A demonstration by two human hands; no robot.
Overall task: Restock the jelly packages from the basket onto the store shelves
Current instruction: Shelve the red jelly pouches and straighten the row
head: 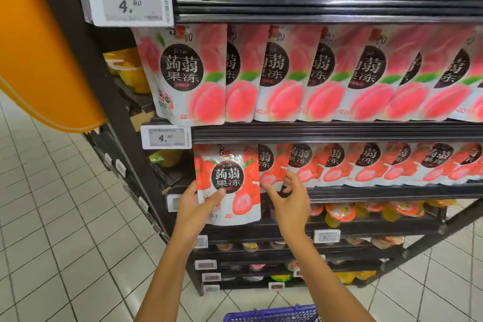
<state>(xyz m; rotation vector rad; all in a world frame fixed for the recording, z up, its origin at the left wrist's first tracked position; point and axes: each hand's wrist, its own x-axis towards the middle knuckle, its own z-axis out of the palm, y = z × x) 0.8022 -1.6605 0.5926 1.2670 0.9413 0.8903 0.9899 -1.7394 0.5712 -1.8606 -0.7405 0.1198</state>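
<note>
Over at nine o'clock, a curved orange panel point(44, 55) and the pale tiled floor point(52, 217), then we reach the black metal shelving unit point(326, 131) with its white electronic price tag point(166, 137) reading 4.90. Just below that, at seven o'clock from the tag, the left hand point(194, 208) grips a glossy white strawberry jelly pouch point(230, 185) by its lower left edge, thumb across the front, holding it upright before the row. Moving right, the right hand point(288, 197) is spread, fingers reaching into the row of matching strawberry pouches point(366, 165), seemingly parting them. Above, at twelve o'clock, pink peach jelly pouches point(287, 73) fill their shelf. Down at six o'clock, the blue plastic basket point(271, 315) peeks in. This looks like mid-placement; next, the pouch needs sliding into the gap, upright and front-facing.
</note>
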